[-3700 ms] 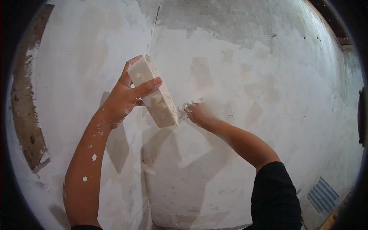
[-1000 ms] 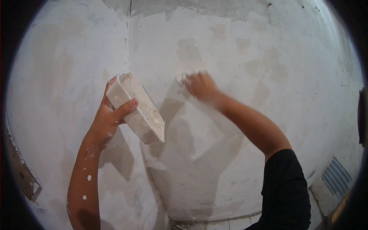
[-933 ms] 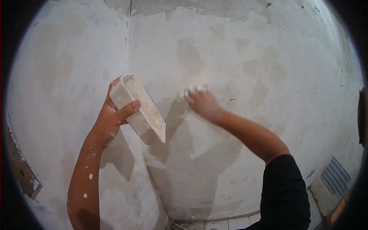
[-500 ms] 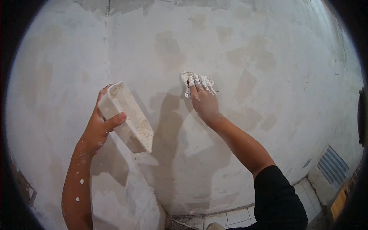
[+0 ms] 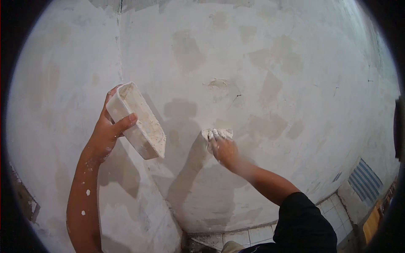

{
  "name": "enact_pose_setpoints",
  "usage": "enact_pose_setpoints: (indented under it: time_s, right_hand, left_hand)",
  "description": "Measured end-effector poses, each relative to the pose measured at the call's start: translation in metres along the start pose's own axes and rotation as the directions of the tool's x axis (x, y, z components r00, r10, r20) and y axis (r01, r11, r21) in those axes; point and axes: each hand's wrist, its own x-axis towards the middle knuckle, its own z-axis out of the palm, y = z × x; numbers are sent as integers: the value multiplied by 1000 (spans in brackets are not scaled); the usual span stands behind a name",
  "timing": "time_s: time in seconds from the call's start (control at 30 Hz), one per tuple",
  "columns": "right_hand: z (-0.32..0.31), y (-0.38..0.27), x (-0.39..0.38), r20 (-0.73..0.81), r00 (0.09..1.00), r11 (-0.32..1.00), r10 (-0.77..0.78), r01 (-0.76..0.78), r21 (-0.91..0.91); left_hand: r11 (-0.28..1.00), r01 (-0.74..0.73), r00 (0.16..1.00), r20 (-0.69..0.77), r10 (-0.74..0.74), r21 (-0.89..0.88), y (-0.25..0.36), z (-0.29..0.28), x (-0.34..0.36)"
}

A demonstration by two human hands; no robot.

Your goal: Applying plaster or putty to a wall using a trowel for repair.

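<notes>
My left hand (image 5: 107,135) grips a translucent white rectangular tub (image 5: 135,120) of pale putty, tilted with its opening facing right, thumb across the near side. My right hand (image 5: 224,151), its fingers coated white, presses a putty-covered scraper (image 5: 228,133) against the patchy white wall (image 5: 320,101), lower and to the right of the tub; the scraper's handle is mostly hidden. Above that hand are a fresh putty smear (image 5: 218,83) and a small dark nail (image 5: 238,96) in the wall.
A wall corner (image 5: 120,50) runs behind the tub. Along the bottom is white tiled floor (image 5: 261,234). At the right stand a blue-striped panel (image 5: 365,179) and a yellowish object (image 5: 372,223); a bare rough strip (image 5: 25,198) shows at the far left.
Since half a second ago, my right hand has moved down the wall with the scraper, uncovering a putty smear where it was. The tub has risen slightly in my left hand.
</notes>
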Motion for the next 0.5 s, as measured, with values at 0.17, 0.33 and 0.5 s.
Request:
enact_pose_setpoints:
  time_s: [0.17,0.33,0.5]
  right_hand:
    - [-71,32,102,-143,988,994,56,-41,105]
    - [-106,54,162,-65,995,994,-73,67,-84]
    - [-91,52,140,35,988,968,-153,157,-198]
  left_hand:
    - [999,-24,1000,12,24,-23,-1,-1,-4]
    - [999,26,999,-18,-27,-47,0,2,-5]
    - [1000,27,999,-46,-27,-7,-3,1,-1]
